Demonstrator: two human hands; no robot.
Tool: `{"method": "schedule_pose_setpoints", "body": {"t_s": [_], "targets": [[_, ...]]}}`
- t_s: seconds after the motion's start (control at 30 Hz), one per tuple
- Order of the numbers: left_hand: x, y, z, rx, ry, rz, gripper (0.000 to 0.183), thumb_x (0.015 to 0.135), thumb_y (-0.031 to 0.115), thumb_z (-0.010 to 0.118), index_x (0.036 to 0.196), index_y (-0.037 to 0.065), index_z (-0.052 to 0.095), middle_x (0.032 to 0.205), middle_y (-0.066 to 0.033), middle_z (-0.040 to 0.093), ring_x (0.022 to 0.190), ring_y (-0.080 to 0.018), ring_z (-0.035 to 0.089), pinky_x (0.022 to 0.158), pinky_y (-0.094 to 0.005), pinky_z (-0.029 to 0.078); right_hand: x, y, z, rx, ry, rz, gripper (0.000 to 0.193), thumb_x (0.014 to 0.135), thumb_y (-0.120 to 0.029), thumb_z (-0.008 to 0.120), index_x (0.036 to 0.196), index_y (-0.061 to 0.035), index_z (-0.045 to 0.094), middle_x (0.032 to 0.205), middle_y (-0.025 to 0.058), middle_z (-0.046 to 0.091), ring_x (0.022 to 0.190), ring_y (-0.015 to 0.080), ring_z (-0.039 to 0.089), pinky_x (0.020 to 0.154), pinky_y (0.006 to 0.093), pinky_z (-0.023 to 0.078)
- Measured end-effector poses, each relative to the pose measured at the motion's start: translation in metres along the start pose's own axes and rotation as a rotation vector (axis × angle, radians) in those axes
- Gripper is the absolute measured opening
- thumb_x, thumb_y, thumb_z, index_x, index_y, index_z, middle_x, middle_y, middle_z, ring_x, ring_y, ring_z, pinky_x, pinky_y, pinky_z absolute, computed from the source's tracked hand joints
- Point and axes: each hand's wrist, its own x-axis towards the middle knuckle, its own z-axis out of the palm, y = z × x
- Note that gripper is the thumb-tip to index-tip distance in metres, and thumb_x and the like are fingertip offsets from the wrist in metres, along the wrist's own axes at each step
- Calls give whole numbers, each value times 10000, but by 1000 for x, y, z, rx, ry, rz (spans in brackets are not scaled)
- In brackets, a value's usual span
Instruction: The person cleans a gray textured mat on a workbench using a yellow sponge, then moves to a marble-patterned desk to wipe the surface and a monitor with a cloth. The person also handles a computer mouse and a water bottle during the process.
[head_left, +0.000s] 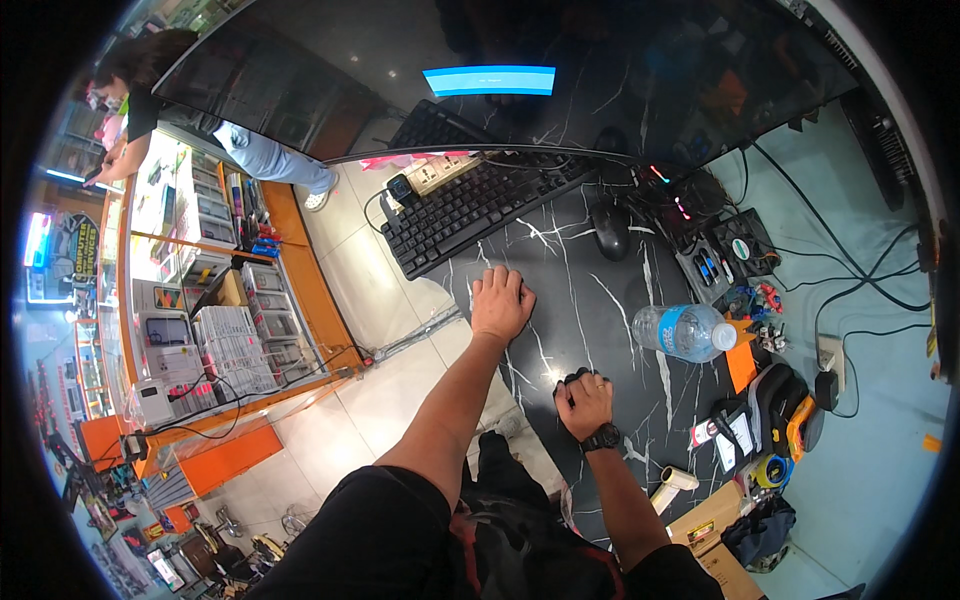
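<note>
My left hand [503, 302] rests in a loose fist at the left edge of the black marble-patterned table [590, 320], below the keyboard; nothing shows in its fingers. Nearer to me, my right hand [586, 405], with a dark wristwatch [603, 437], is closed on the tabletop. A small dark thing [573, 377] peeks out at its fingertips, too little of it showing to name. The black keyboard [450, 225] lies at an angle beyond my left hand. Further right sits a black mouse [609, 230], apart from both hands.
A large monitor [330, 90] with a blue box on its dark screen spans the top. A water bottle [683, 333] lies at the right, near cables, a tape measure [772, 471] and a cardboard box [700, 520]. Leftward, a person [140, 110] stands by a glass display case [215, 320].
</note>
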Motion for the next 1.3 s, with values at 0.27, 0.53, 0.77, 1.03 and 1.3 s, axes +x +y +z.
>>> {"method": "schedule_pose_setpoints", "body": {"t_s": [0.27,0.53,0.77,1.03,1.3], "targets": [[3,7,-3,-105,22,52,165,829,219,653,898,76,606,965,-120,584,976,-349,561,822,-488,410,-4,2,-7,48,-64,41,203,836,-190,735,726,-107,586,806,58,559,804,298,581,697,445,405],[0,7,4,67,50,38,161,877,217,604,911,61,604,1003,-139,578,1022,-348,551,856,-488,413,56,-23,-216,318,463,82,86,883,-132,733,820,-80,704,856,86,688,708,275,643,699,370,539],[-1,5,13,89,91,140,160,912,216,564,923,56,565,992,-129,564,1000,-353,545,831,-505,412,135,111,-394,304,1228,273,306,1027,-252,623,1186,7,660,1063,100,705,956,154,651,843,301,513],[-2,-3,17,170,62,140,176,939,211,539,896,40,533,969,-145,548,977,-371,543,799,-510,403,192,160,-442,745,907,-14,270,977,-107,667,1210,29,682,1056,24,721,921,94,658,830,246,523],[0,0,17,169,79,152,155,896,211,570,878,59,540,962,-135,562,983,-361,546,794,-508,409,200,163,-443,745,1012,-13,217,958,-148,722,1141,-31,732,915,-27,707,743,21,586,631,186,428]]}}
